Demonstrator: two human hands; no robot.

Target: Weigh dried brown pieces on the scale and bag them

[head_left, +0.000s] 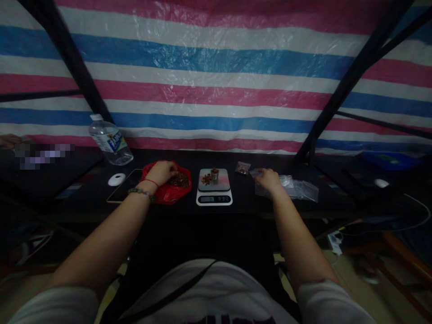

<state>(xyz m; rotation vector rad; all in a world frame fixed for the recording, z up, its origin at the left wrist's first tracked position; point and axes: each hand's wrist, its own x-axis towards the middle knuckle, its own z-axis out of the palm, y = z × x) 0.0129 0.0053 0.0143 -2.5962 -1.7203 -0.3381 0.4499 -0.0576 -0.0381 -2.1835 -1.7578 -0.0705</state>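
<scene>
My left hand (162,173) reaches into a red plastic bag (166,192) of brown nut-like pieces (180,179), fingers curled among them. A white kitchen scale (214,198) stands in the middle of the dark table, with a few brown pieces and a small metal cup (214,174) on its platform. My right hand (267,179) rests on a pile of clear plastic bags (300,188) and pinches the top one. A small filled clear bag (242,168) lies behind, between the scale and my right hand.
A water bottle (110,142) stands at the back left, with a white mouse (116,179) and a dark pad (122,191) beside it. A striped tarp hangs behind the table. Black frame poles (334,99) slant on both sides. Cables and a power strip (335,241) lie lower right.
</scene>
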